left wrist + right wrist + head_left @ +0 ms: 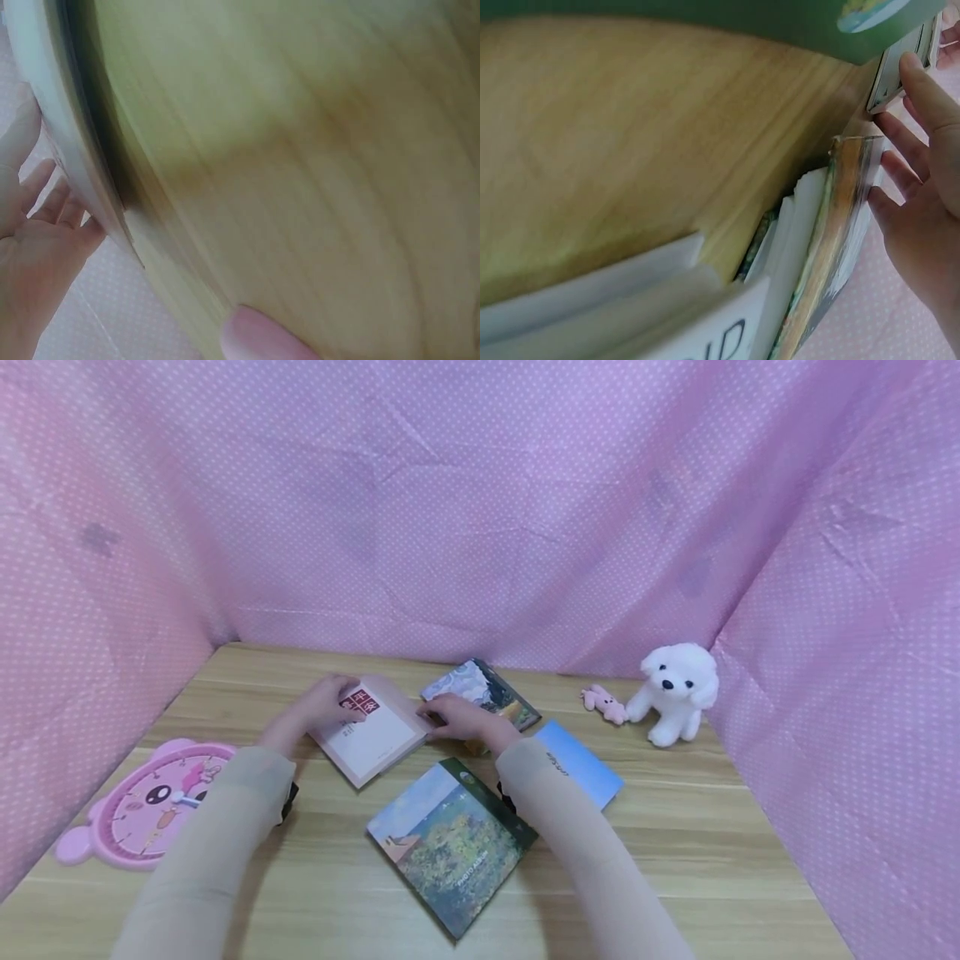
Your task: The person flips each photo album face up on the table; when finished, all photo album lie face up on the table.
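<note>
A white book [367, 743] with a red square of characters on its cover lies at the back left of the table. My left hand [327, 700] is at its left and far side, thumb over the cover and fingertips at the edge. In the left wrist view this hand [45, 232] shows beside the book's curved-looking edge [82, 142]. At the opposite side, my right hand [461, 718] holds the book's right edge between thumb and fingers; the right wrist view shows these fingers [928, 94] at its corner.
A painted-cover book [480, 685] lies behind my right hand. Nearer are a photo album [450, 852] and a blue book [581, 764], partly under my right forearm. A pink clock [150, 806] is at left; a white plush dog [675, 689] and small pink toy [603, 703] are at right.
</note>
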A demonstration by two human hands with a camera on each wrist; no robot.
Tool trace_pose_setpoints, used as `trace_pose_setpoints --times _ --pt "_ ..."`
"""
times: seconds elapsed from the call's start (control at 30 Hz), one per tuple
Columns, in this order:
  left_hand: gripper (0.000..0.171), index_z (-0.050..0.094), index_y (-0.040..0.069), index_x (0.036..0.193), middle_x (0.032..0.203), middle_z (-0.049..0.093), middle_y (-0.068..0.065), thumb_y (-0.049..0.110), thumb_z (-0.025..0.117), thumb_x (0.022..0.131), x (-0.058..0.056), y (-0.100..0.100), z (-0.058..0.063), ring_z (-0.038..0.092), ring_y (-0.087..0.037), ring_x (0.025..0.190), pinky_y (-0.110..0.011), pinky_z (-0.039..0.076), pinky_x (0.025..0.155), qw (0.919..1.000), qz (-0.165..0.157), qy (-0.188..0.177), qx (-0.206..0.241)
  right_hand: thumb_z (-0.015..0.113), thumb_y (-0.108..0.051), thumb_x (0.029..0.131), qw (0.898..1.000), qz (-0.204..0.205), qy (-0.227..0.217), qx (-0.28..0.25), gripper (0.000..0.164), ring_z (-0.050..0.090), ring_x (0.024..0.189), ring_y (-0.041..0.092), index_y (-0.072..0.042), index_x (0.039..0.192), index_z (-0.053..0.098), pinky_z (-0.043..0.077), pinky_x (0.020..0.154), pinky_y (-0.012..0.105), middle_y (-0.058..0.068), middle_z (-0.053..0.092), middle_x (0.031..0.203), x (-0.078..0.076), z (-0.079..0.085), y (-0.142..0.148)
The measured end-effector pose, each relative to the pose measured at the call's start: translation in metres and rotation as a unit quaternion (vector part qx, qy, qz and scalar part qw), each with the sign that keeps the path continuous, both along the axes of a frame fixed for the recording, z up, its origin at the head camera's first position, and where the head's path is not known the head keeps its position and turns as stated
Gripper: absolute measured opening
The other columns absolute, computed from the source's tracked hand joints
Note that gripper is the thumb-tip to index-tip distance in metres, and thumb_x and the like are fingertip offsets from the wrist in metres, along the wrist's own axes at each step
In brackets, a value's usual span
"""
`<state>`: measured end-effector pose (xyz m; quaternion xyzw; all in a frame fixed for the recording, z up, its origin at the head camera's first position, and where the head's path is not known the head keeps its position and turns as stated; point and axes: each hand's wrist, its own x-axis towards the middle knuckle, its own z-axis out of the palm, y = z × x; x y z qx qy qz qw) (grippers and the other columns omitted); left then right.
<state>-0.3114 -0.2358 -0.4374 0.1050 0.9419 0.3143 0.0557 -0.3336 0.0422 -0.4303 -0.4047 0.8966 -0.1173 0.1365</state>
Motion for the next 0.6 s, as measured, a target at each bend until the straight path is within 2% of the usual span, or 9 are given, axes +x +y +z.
trace_pose_setpoints --times 0.2,0.33,0.43,0.6 --pt "0.081 0.036 -0.01 0.138 0.138 0.035 -0.034 0.024 0.077 0.077 0.0013 0.0022 0.0033 0.04 -0.046 0.122 -0.056 0.028 0.108 0.9999 0.009 -0.001 0.012 0.063 -0.027 0.091 1.0 -0.001 -0.007 0.002 0.046 0.049 0.122 0.014 -0.013 0.133 0.052 0.038 0.106 0.026 0.002 0.056 0.13 -0.0001 -0.0009 -0.0006" --pt "0.077 0.037 -0.01 0.137 0.133 0.039 -0.032 0.016 0.077 0.076 0.0 0.0022 0.0038 0.043 -0.044 0.119 -0.055 0.031 0.107 0.9992 0.027 0.006 0.028 0.061 -0.028 0.092 1.0 0.0 -0.017 -0.005 0.047 0.046 0.125 0.015 -0.013 0.135 0.051 0.036 0.108 0.027 0.002 0.054 0.133 -0.0002 -0.0013 0.0006" --pt "0.078 0.036 -0.008 0.138 0.132 0.041 -0.032 0.013 0.077 0.075 -0.0012 0.0036 0.0058 0.044 -0.045 0.117 -0.055 0.032 0.106 0.9988 0.033 0.011 0.035 0.06 -0.026 0.093 1.0 0.004 -0.012 -0.013 0.046 0.046 0.125 0.016 -0.012 0.135 0.05 0.036 0.108 0.028 0.003 0.054 0.133 -0.0008 -0.0014 0.0023" --pt "0.082 0.031 -0.005 0.142 0.137 0.039 -0.033 0.014 0.076 0.076 -0.0027 0.0035 0.008 0.043 -0.047 0.121 -0.057 0.031 0.107 0.9988 0.035 -0.001 0.034 0.059 -0.022 0.093 0.999 0.005 -0.019 -0.029 0.044 0.049 0.123 0.016 -0.011 0.135 0.051 0.038 0.106 0.028 0.005 0.055 0.132 -0.0014 0.002 0.0038"
